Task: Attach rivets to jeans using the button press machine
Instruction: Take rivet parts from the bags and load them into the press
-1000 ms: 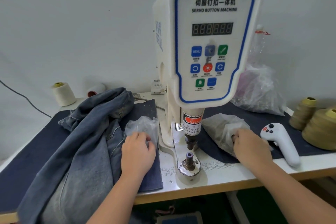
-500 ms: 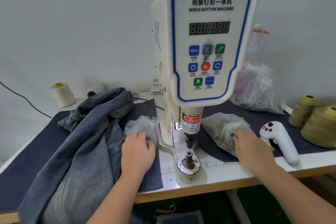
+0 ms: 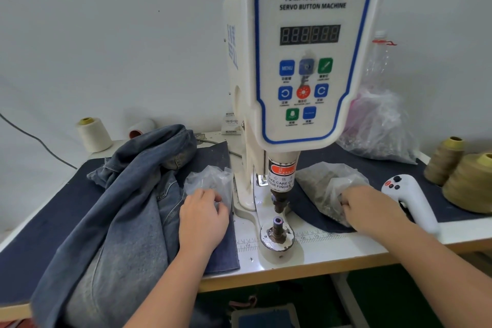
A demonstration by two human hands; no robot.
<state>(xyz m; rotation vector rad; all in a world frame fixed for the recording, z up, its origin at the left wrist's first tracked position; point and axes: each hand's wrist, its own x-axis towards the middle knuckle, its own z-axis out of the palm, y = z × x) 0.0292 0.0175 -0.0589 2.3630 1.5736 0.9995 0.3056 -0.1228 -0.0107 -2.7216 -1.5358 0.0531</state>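
The white servo button machine [image 3: 306,61] stands mid-table, its press head above the lower die [image 3: 277,224], with nothing between them. Blue jeans [image 3: 127,210] lie heaped on the left. My left hand [image 3: 203,217] has its curled fingertips in a small clear plastic bag [image 3: 210,181] beside the machine's base. My right hand [image 3: 372,209] reaches with curled fingers into a second clear bag [image 3: 319,181] of small metal parts on the right. What the fingers hold inside either bag is hidden.
A white handheld controller [image 3: 410,200] lies right of my right hand. Olive thread cones [image 3: 468,184] stand at far right, a larger plastic bag [image 3: 380,128] behind the machine, and a cream spool [image 3: 93,134] at back left. Dark denim mats [image 3: 40,210] cover the table.
Both hands stay in their bags with only slight finger movement. The view has shifted a little.
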